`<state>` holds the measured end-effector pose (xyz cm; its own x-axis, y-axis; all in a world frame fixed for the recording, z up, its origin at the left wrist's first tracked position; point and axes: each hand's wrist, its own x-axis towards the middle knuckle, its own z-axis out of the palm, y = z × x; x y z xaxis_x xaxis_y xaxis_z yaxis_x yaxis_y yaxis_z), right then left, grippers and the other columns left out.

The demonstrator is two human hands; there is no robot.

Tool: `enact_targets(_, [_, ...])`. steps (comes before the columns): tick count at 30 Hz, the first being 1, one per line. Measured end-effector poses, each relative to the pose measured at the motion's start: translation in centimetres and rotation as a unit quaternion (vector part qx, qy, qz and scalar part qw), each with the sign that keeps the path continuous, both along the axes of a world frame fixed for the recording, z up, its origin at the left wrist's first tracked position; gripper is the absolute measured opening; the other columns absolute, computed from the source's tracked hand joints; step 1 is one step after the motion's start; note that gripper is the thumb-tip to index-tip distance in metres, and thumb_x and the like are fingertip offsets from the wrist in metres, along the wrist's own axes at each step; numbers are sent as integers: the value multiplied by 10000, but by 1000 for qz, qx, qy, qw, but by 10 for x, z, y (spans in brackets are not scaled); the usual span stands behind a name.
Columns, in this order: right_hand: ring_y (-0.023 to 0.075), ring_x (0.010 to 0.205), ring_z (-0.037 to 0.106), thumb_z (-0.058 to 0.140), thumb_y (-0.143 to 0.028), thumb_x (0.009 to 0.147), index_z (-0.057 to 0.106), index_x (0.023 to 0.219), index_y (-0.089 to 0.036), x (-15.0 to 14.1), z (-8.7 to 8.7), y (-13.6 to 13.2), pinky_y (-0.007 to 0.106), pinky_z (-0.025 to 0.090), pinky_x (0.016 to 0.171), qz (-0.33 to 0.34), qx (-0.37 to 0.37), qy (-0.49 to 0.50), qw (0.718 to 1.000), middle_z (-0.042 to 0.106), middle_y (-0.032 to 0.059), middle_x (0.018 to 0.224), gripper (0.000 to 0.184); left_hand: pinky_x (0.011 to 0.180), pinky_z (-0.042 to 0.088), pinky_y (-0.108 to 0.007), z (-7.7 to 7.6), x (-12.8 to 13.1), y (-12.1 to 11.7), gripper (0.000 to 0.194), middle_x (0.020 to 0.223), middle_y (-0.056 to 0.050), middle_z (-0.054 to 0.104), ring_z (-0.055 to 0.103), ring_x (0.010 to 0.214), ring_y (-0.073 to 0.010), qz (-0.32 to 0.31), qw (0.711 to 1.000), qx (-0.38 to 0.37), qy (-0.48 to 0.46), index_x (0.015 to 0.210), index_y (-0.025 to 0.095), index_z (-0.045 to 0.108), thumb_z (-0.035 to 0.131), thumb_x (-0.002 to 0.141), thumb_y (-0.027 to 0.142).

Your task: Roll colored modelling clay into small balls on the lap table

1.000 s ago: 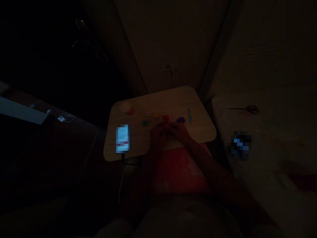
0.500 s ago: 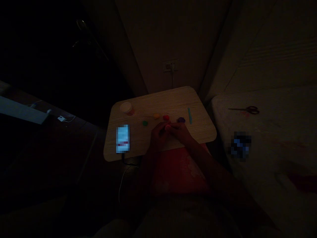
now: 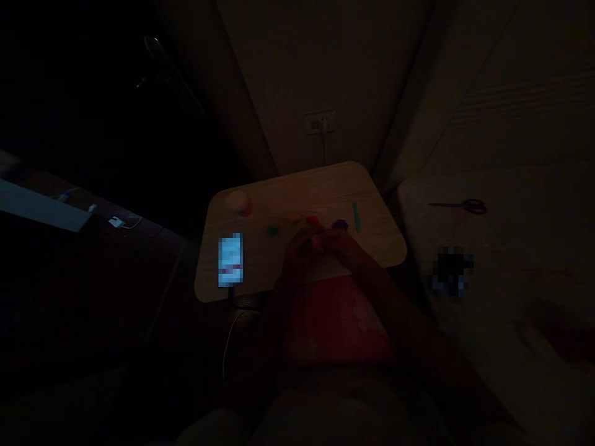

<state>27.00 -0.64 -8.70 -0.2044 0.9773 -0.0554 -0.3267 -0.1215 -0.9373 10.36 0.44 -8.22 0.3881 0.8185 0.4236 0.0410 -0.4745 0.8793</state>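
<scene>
The room is very dark. My left hand (image 3: pixel 296 255) and my right hand (image 3: pixel 339 244) meet over the near edge of a small wooden lap table (image 3: pixel 372 186), fingers curled together around something small and reddish that I cannot make out. Just beyond them lie small lumps of clay: green (image 3: pixel 272 230), orange (image 3: pixel 294 217), red (image 3: pixel 311 219) and purple (image 3: pixel 341 224). A thin teal stick (image 3: pixel 356 217) lies to the right of the purple lump.
A lit phone (image 3: pixel 230 259) lies on the table's left part, a small round tub (image 3: pixel 238 202) behind it. A wall socket (image 3: pixel 320 122) is above the table. Scissors (image 3: pixel 465 205) and a dark blurred object (image 3: pixel 452 269) lie on the bed at right.
My hands stay pressed together at the same spot with only slight finger movement. The object on the bed has gone darker.
</scene>
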Motion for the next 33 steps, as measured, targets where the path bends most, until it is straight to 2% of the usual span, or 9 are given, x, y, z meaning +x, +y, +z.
enact_targets(9, [164,714,595,839,-622,711,721,729,-183,2,2,-4,301,472,691,23,4,-21,1000,692,45,755,455,1032,556,-442,6,-3,1,370,1207,-111,761,702,1136,-258,24,999,26,39,1159,230,791,662,952,508])
enact_targets(16, [172,667,574,834,-647,718,681,665,-177,3,5,-4,314,465,647,16,7,-56,998,660,67,687,498,972,578,-431,8,-3,-3,322,1107,-100,791,722,1049,-248,45,998,30,38,1000,223,826,647,967,489])
enact_targets(19, [156,644,562,837,-632,724,703,703,-162,3,4,-4,307,457,627,18,0,-65,998,666,69,696,490,956,582,-415,8,-3,-5,314,1087,-96,797,731,1026,-241,58,997,24,43,958,216,827,644,973,471])
enact_targets(24, [138,624,559,850,-638,704,729,721,-130,1,6,-5,277,452,590,9,-6,-61,998,672,68,681,522,941,589,-414,3,-3,-6,346,1074,-97,805,747,1004,-243,69,996,33,54,992,215,825,602,995,479])
enact_targets(28, [142,646,579,836,-623,745,761,802,-130,0,5,-5,273,468,602,21,16,-75,997,701,71,727,502,988,578,-437,0,-2,-5,356,1103,-93,803,747,1036,-253,96,991,46,75,1047,225,818,589,997,493])
enact_targets(33, [142,650,597,849,-599,735,772,820,-132,-1,2,-3,277,486,622,1,13,-69,998,708,62,744,481,1023,565,-456,0,0,-4,326,1175,-99,787,730,1099,-257,90,992,58,71,1120,232,796,589,1004,456])
